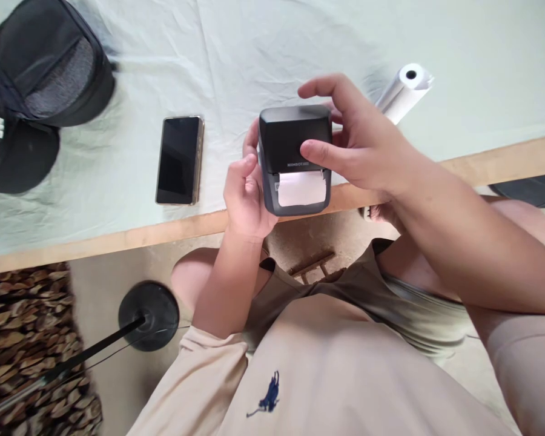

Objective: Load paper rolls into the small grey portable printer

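Observation:
A black label printer is held up over the table's front edge, with a white strip of paper showing at its lower slot. My left hand is wrapped around its left side and underside, thumb along the edge. On the right, my right hand has its thumb on the printer's top near the printed lettering. Its index finger is raised and stretched out above the far right corner, while its other fingers are partly hidden behind the printer's right side.
A smartphone lies screen up on the pale cloth. Behind my right hand is a roll of white paper. An open black case sits at the far left. Below are a stand with a round base and stacked firewood.

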A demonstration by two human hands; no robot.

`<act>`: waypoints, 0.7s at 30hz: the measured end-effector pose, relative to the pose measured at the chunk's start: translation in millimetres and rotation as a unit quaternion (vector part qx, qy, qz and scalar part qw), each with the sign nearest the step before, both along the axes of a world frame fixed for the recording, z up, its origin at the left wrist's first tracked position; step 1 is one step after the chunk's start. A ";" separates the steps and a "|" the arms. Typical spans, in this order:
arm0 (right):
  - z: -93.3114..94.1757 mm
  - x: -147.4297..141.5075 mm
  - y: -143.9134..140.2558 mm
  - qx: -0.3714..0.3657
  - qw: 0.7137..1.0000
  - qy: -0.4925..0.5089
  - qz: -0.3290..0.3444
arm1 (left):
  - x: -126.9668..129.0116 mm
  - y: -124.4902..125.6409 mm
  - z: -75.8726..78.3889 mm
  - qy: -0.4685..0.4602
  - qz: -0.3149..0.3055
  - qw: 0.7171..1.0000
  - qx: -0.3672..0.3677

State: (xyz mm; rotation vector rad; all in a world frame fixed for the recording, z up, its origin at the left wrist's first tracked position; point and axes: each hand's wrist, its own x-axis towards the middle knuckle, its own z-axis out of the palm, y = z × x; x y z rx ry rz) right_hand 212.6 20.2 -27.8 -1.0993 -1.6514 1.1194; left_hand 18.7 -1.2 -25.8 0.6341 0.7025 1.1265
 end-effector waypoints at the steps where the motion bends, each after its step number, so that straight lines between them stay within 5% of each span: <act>1: 0.9 0.5 -0.9 0.007 1.000 -0.004 -0.004 | 0.4 0.3 -0.4 0.004 0.003 1.000 -0.001; 15: 3.1 4.0 -7.6 0.021 0.999 -0.030 -0.016 | 3.0 4.3 -3.0 0.103 0.020 0.994 -0.032; 21: 6.8 13.5 -9.4 0.037 0.998 -0.023 0.040 | 5.6 4.8 -1.4 0.092 0.042 0.994 -0.039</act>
